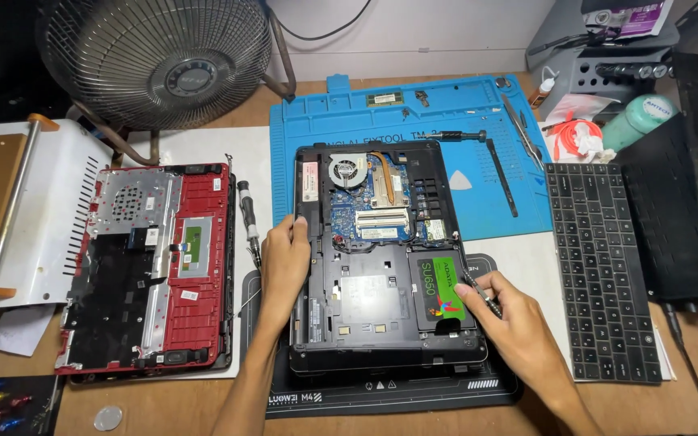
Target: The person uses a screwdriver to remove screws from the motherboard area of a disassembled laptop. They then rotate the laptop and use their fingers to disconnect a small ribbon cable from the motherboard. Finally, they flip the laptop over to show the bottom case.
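Laptop [381, 266]: black, base open, lying between both hands on a dark mat [381, 396].
Left hand [284, 262]: fingers [296, 230] curled over the laptop's left edge, gripping it steady.
Right hand [510, 315]: fingers pinched shut on a screwdriver [474, 287], tip by the drive's right edge.
Drive [443, 292]: black with green label, seated just left of the right fingertips.
Doing it well: likely best to keep the screwdriver upright in the screw and the left grip firm.
Nearby: red laptop shell [151, 266] beyond the left fingers; keyboard [603, 270] beyond the right hand.
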